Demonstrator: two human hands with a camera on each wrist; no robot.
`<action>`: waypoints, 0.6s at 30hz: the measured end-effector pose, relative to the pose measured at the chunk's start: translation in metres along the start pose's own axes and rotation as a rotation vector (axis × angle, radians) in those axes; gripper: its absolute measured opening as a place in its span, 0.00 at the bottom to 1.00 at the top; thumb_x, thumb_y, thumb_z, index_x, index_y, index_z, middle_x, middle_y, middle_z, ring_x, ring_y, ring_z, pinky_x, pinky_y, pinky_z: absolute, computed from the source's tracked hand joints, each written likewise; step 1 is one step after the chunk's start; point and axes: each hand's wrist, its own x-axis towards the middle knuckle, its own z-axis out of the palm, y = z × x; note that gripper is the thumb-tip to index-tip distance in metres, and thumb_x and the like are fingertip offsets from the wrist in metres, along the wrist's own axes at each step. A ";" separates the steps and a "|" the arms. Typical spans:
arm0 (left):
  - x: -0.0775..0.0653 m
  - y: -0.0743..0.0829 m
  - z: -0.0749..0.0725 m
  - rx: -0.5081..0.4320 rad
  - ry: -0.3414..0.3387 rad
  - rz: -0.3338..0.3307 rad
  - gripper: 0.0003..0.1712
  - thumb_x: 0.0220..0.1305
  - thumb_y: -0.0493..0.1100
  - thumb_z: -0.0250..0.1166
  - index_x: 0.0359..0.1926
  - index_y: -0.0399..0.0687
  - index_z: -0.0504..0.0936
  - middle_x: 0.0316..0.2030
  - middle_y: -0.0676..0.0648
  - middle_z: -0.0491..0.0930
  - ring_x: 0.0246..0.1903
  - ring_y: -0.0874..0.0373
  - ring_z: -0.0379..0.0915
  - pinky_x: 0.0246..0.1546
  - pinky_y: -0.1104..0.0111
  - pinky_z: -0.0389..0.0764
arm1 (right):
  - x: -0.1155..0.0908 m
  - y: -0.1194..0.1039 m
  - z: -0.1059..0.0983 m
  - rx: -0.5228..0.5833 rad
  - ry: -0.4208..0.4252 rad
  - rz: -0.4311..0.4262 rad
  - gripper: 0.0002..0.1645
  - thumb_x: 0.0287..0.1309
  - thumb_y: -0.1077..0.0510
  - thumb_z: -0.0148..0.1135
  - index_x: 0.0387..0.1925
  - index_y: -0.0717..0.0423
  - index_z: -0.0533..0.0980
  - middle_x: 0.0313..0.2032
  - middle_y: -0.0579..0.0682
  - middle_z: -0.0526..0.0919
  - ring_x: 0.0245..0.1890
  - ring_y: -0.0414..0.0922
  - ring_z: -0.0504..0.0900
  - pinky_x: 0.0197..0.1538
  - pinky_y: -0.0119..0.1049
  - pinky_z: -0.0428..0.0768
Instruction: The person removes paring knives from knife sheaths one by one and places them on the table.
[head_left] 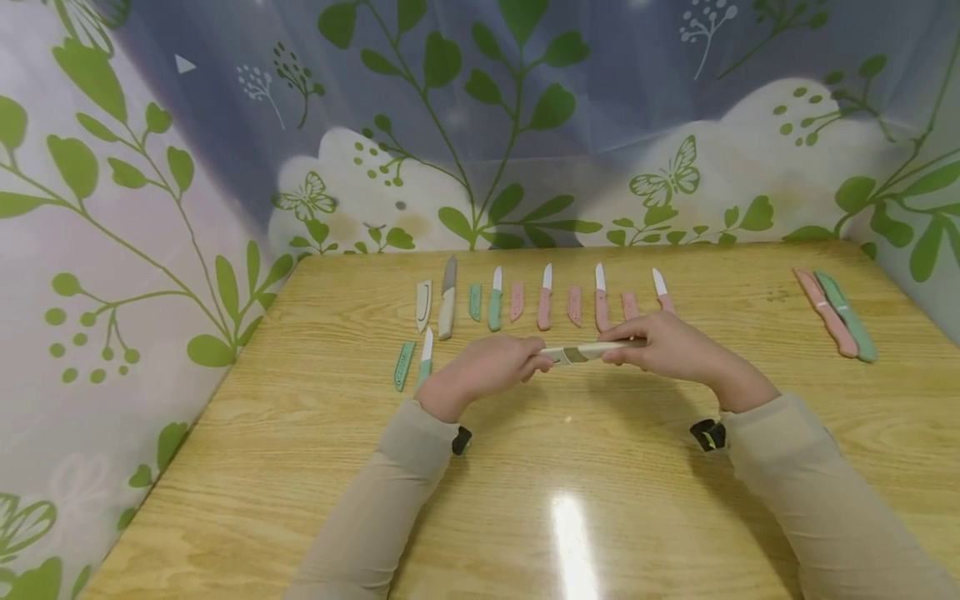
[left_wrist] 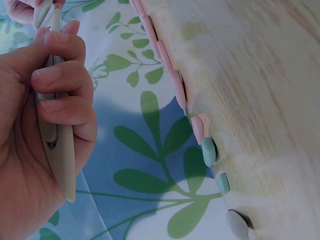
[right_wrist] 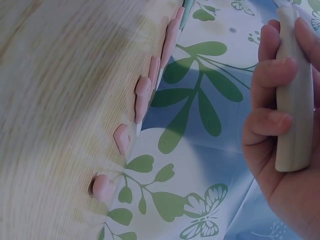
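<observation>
Both hands hold one cream knife above the middle of the table. My left hand grips its cream sheath, fingers curled round it, the pointed end sticking out below the palm in the left wrist view. My right hand holds the cream handle, with fingers and thumb wrapped about it. A short stretch of blade shows between the hands; the rest is hidden. Beyond the hands lies a row of bare knives and their sheaths, among them a pink knife and a pink sheath.
At the row's left end are a larger cream knife and its sheath. A green sheath and green knife lie near my left wrist. Pink and green sheathed knives lie together at far right. A patterned curtain backs the table.
</observation>
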 end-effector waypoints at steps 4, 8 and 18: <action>0.000 0.000 -0.001 -0.005 -0.004 -0.002 0.14 0.78 0.44 0.46 0.36 0.45 0.74 0.46 0.50 0.84 0.30 0.63 0.73 0.29 0.72 0.68 | 0.000 0.001 -0.001 0.001 -0.002 0.009 0.21 0.64 0.53 0.62 0.55 0.59 0.79 0.23 0.53 0.77 0.17 0.39 0.65 0.23 0.33 0.67; 0.000 0.000 -0.001 -0.005 0.005 0.002 0.16 0.77 0.47 0.47 0.39 0.43 0.77 0.38 0.50 0.83 0.27 0.63 0.71 0.29 0.72 0.68 | 0.000 0.002 -0.001 0.007 -0.001 0.013 0.20 0.64 0.53 0.62 0.54 0.58 0.79 0.23 0.53 0.77 0.17 0.39 0.64 0.23 0.33 0.67; -0.001 -0.002 0.000 -0.005 0.015 0.015 0.16 0.77 0.46 0.47 0.37 0.43 0.76 0.39 0.48 0.84 0.27 0.62 0.71 0.28 0.72 0.67 | -0.001 0.004 -0.002 -0.009 0.013 0.000 0.20 0.64 0.52 0.62 0.54 0.57 0.79 0.30 0.54 0.82 0.18 0.40 0.66 0.25 0.34 0.68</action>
